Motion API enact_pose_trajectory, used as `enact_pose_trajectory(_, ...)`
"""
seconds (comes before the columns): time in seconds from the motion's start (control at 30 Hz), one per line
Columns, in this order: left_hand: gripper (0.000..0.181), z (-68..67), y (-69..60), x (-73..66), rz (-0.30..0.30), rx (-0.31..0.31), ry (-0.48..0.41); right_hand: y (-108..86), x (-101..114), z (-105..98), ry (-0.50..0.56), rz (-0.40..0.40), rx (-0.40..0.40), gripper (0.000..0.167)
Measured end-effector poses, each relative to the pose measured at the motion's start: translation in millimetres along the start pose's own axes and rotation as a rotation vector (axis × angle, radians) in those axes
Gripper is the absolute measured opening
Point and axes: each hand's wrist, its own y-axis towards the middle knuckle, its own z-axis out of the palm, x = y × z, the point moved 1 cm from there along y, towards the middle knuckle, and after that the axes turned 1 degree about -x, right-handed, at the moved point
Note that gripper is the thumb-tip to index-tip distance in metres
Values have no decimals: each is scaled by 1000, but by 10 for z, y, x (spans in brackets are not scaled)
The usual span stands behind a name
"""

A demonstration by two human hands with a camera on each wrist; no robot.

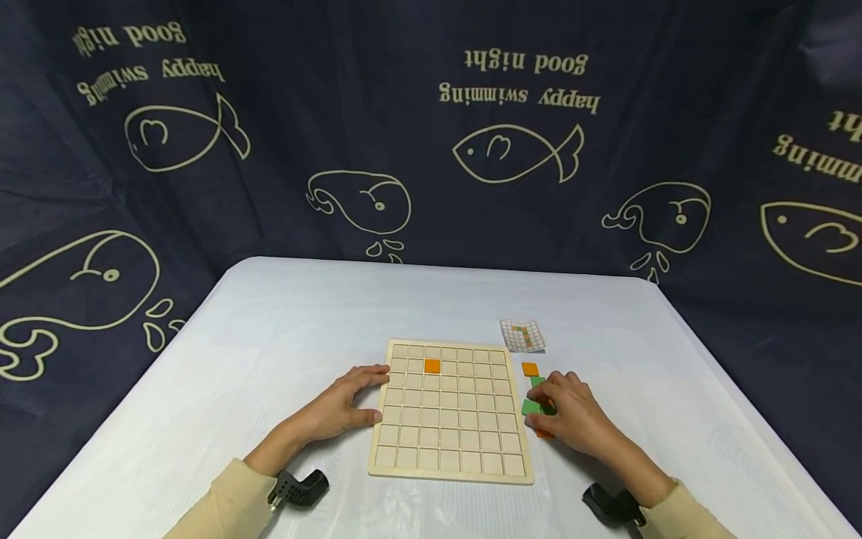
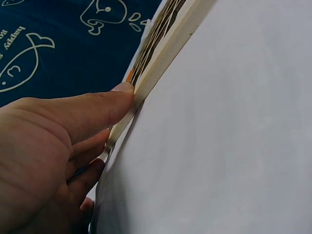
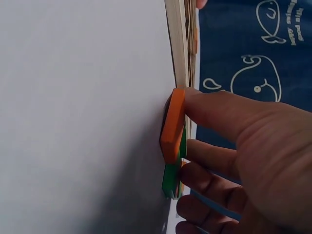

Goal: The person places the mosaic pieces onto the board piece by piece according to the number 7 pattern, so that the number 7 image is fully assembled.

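A pale wooden grid board [image 1: 450,474] lies flat on the table, with one orange tile [image 1: 432,366] in a cell near its top. My left hand [image 1: 337,404] rests against the board's left edge, thumb and fingers spread and fairly straight. Just right of the board, my right hand [image 1: 572,415] has its thumb and index finger at opposite sides of a green tile [image 1: 530,406], pinching it. More loose tiles lie under and around this hand: an orange tile [image 3: 173,131] close to the thumb and another green tile [image 1: 537,382] beyond the fingers. The palm partly hides them.
A small pattern card [image 1: 522,337] with a coloured grid lies past the board's upper right corner. Another orange tile [image 1: 530,369] sits below it. White cloth covers the table [image 1: 323,314], and a dark printed curtain [image 1: 431,224] hangs behind.
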Motion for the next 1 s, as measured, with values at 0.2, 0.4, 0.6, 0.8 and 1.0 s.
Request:
enact_pose_trajectory(0.2,58,3,-3,8,16,0,2,-28,12,-7,-31,0,-2,26)
enact_pose_trajectory(0.4,59,-3,-7,11,28,-2,-2,-41,15,-14,-44,12,-12,26)
enact_pose_trajectory(0.6,58,-2,-14,9,22,-4,3,-45,-5,8,-47,2,-49,24)
enact_pose_trajectory(0.8,59,3,-9,11,20,-5,6,-46,-12,15,-54,0,-70,23)
enact_pose_trajectory(1.0,58,-3,-6,-7,16,-1,-3,-51,-14,13,-49,-6,-83,20)
